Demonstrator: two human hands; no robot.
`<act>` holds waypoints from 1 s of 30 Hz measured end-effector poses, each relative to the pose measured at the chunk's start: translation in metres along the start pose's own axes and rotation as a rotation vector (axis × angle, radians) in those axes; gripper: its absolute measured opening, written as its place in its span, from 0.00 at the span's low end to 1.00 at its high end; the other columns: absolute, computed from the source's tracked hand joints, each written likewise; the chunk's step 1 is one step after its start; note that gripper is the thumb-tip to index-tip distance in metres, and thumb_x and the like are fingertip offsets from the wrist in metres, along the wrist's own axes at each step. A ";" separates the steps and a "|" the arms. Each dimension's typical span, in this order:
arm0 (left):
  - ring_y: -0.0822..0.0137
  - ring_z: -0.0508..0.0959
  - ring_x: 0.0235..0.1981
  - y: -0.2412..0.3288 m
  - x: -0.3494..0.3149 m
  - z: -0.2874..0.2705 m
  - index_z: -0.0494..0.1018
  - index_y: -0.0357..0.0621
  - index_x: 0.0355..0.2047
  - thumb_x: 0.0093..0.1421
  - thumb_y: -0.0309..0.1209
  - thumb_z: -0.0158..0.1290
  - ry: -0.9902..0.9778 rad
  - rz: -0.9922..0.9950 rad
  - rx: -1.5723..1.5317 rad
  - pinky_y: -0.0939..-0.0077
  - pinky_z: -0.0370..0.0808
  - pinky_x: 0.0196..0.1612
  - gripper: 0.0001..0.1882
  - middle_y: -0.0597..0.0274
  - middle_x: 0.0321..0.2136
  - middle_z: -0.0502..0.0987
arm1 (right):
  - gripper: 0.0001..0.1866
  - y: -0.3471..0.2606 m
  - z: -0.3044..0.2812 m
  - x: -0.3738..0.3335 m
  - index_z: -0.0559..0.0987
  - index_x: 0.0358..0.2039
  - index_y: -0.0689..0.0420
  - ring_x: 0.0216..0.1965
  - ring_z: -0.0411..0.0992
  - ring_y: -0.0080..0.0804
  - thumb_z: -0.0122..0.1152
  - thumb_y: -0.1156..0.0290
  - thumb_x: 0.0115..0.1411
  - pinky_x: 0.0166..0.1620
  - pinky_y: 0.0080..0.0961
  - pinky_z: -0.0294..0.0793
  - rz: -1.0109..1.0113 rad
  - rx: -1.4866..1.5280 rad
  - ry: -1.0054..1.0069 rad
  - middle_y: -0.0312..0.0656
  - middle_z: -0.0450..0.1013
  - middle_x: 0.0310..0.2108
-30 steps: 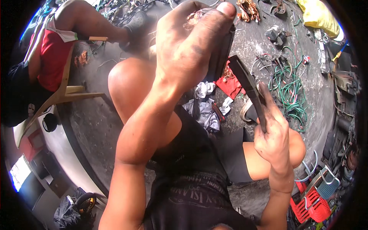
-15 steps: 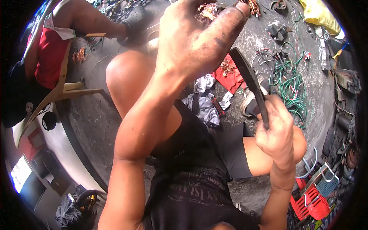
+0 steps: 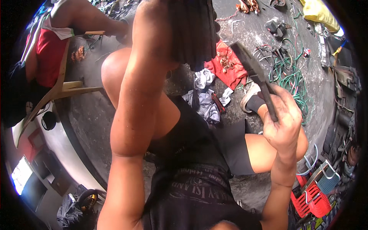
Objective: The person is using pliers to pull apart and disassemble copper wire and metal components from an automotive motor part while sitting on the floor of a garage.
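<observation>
Hammer (image 3: pixel 255 71), dark and tilted, slants up in the head view from the right hand (image 3: pixel 284 119), whose fingers are wrapped around the lower handle; its stiff, metallic look suggests a head-heavy weight, best held low on the handle. At the top, a blurred dark block (image 3: pixel 193 32) is gripped by the left hand (image 3: pixel 154 23), with fingertips at its right edge and the palm hidden. It looks rigid, perhaps slick, so its sides seem the surest hold. Red cloth (image 3: pixel 234 77), likely soft and light, lies on the floor (image 3: pixel 237 31).
</observation>
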State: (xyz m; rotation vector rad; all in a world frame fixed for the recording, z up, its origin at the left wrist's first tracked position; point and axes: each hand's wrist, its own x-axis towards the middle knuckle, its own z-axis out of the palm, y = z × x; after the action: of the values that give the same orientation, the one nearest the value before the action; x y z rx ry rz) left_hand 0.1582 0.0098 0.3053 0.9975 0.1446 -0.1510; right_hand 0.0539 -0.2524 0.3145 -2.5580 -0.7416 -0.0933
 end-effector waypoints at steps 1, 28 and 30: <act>0.59 0.75 0.16 -0.002 0.000 0.004 0.74 0.35 0.30 0.61 0.48 0.47 -0.002 -0.004 -0.002 0.67 0.72 0.19 0.23 0.51 0.19 0.75 | 0.17 0.000 0.000 -0.002 0.78 0.37 0.67 0.34 0.77 0.46 0.55 0.88 0.43 0.37 0.31 0.76 0.004 -0.002 -0.001 0.54 0.75 0.38; 0.58 0.79 0.23 0.010 -0.015 -0.001 0.74 0.33 0.35 0.60 0.55 0.45 -0.012 0.127 0.099 0.64 0.79 0.27 0.31 0.49 0.23 0.76 | 0.22 0.112 0.078 -0.063 0.79 0.41 0.69 0.50 0.72 0.61 0.47 0.81 0.44 0.55 0.41 0.71 0.469 -0.257 -0.361 0.65 0.71 0.50; 0.55 0.80 0.26 0.007 -0.012 -0.012 0.74 0.32 0.37 0.61 0.55 0.45 -0.155 -0.034 -0.217 0.60 0.79 0.32 0.31 0.46 0.26 0.77 | 0.23 0.100 0.076 -0.049 0.79 0.42 0.69 0.52 0.71 0.59 0.46 0.81 0.43 0.58 0.40 0.68 0.479 -0.009 -0.276 0.65 0.71 0.50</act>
State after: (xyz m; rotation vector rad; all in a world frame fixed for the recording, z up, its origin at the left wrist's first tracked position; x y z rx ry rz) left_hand 0.1475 0.0249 0.3069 0.7641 0.0352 -0.2378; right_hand 0.0591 -0.3154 0.1956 -2.7112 -0.2009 0.4183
